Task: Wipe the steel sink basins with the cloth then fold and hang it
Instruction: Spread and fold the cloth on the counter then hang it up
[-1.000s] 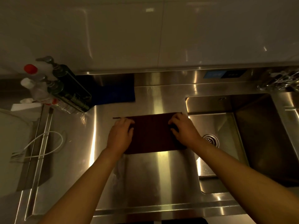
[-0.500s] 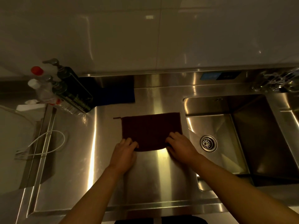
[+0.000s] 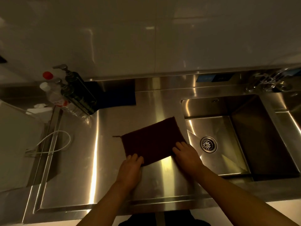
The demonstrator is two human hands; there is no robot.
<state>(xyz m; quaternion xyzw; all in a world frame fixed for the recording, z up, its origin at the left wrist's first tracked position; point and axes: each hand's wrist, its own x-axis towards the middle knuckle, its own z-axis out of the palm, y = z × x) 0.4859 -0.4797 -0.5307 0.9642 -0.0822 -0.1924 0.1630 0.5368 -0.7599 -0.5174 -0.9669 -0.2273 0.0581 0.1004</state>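
While the dark maroon cloth (image 3: 150,141) lies flat on the brushed steel surface (image 3: 91,168), just left of the sink basin (image 3: 211,128), I have my left hand (image 3: 129,170) and right hand (image 3: 187,154) pinching its near corners, fingers (image 3: 135,159) closed on the fabric. It looks soft, limp and light; I judge the corners, or the small loop (image 3: 116,136), grip best.

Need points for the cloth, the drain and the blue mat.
cloth (image 3: 150,140), head view, middle of the dark fabric
drain (image 3: 208,144), head view, centre of the strainer
blue mat (image 3: 120,95), head view, its visible right part
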